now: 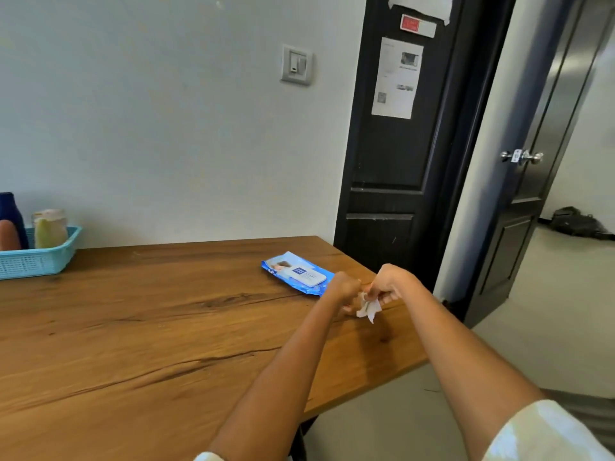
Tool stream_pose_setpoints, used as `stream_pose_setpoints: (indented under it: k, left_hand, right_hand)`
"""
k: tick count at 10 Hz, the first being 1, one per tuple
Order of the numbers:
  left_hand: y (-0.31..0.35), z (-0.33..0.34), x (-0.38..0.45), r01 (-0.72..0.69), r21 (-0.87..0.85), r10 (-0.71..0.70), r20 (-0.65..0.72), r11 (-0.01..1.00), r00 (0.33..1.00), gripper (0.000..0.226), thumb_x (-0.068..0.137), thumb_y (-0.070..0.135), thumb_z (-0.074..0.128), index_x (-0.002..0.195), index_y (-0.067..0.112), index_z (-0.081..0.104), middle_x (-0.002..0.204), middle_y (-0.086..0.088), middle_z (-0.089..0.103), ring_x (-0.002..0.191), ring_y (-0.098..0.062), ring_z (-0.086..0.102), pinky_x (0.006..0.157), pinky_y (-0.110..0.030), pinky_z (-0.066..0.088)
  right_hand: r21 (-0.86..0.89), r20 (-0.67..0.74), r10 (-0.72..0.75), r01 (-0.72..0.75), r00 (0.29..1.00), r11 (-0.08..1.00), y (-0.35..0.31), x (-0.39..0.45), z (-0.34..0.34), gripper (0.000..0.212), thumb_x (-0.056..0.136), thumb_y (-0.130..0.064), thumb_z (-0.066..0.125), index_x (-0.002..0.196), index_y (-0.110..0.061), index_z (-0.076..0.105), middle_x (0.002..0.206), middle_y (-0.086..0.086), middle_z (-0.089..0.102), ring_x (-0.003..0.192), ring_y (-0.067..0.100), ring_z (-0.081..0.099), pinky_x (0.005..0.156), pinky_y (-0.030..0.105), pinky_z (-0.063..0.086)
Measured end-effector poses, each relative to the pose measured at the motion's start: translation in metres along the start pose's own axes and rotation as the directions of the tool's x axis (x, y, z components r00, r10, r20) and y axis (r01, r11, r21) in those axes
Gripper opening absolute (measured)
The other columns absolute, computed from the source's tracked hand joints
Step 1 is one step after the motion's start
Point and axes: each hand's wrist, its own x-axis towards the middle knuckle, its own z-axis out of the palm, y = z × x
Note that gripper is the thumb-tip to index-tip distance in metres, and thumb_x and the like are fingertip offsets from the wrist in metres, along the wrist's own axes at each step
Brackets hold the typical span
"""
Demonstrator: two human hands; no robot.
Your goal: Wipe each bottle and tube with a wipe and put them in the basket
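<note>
Right of centre, both hands bunched together over the table [139, 327] edge — right hand [387, 283] pinching a crumpled white wipe [368, 309], left hand [342, 287] curled shut just beside it, touching or nearly so. Cannot tell whether the left holds a small tube or merely a corner of the wipe; fingers hide whatever sits between.

Far left of frame, turquoise basket [36, 257] against the wall, already loaded: dark blue bottle [11, 211], pale green bottle [46, 232], a clear jar [55, 216] behind it, plus a brownish item [8, 234] cut off by the frame edge. No loose bottles or tubes visible on the wood, so task prob. near its end.

Risks, as judged: wipe hanging close to the table's right edge — a slack pinch and down to the floor. Any small item in the left hand equally liable to slip, w/ damp fingers. Long reach across to the basket, well apart from the hands; a careless drop-in could knock the upright bottles over.

Just behind the hands, blue wipe pack [298, 273], flap closed, lying flat. Nothing betw. hands and basket but bare wood. Upper right: dark door [392, 154] w/ taped papers, wall switch [296, 64], second door ajar w/ silver knob [522, 157].
</note>
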Motion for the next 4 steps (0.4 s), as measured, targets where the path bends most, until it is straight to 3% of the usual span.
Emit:
stream_pose_setpoints:
  k: [1,2,3,4]
  left_hand:
    - [-0.0028,0.0126,-0.0076,0.034,-0.146,-0.021,0.089,0.989,0.996,0.036,0.101,0.034,0.034,0.107,0.007,0.056,0.118,-0.017,0.058,0.108,-0.027,0.056,0.095,-0.038,0.047]
    - [-0.0061,0.0173,-0.0082,0.059,-0.17,-0.036,0.136,0.984,0.99,0.049,0.101,0.04,0.027,0.114,0.005,0.058,0.12,-0.016,0.059,0.105,-0.025,0.056,0.093,-0.035,0.046]
    - [-0.0082,0.017,-0.0096,0.058,-0.13,-0.045,0.105,0.99,0.994,0.047,0.102,0.04,0.025,0.104,0.006,0.056,0.107,-0.014,0.06,0.09,-0.019,0.056,0.086,-0.031,0.046]
    - [-0.0085,0.0166,-0.0066,0.028,-0.103,-0.022,0.057,0.994,0.998,0.04,0.102,0.038,0.027,0.094,0.008,0.053,0.099,-0.01,0.057,0.084,-0.017,0.054,0.084,-0.03,0.046]
  right_hand:
    - [-0.021,-0.022,0.039,-0.04,0.999,0.999,0.0039,-0.0041,-0.0012,0.019,0.086,0.001,0.062,0.105,0.004,0.062,0.104,0.018,0.068,0.09,0.025,0.07,0.088,0.037,0.055]
    - [-0.103,-0.027,0.072,-0.075,0.997,0.992,0.0069,-0.0073,-0.0012,0.019,0.088,-0.002,0.059,0.107,0.001,0.062,0.106,0.016,0.067,0.089,0.022,0.07,0.087,0.034,0.055]
    - [-0.216,-0.07,0.07,-0.084,0.995,0.973,0.0086,-0.0063,-0.0058,0.029,0.088,-0.009,0.062,0.116,-0.003,0.06,0.11,0.012,0.064,0.089,0.016,0.066,0.086,0.027,0.054]
    - [-0.259,-0.13,0.017,-0.051,0.991,0.965,0.0017,-0.0043,-0.0089,0.032,0.086,-0.017,0.064,0.116,-0.007,0.058,0.092,0.009,0.059,0.068,0.012,0.053,0.07,0.023,0.05]
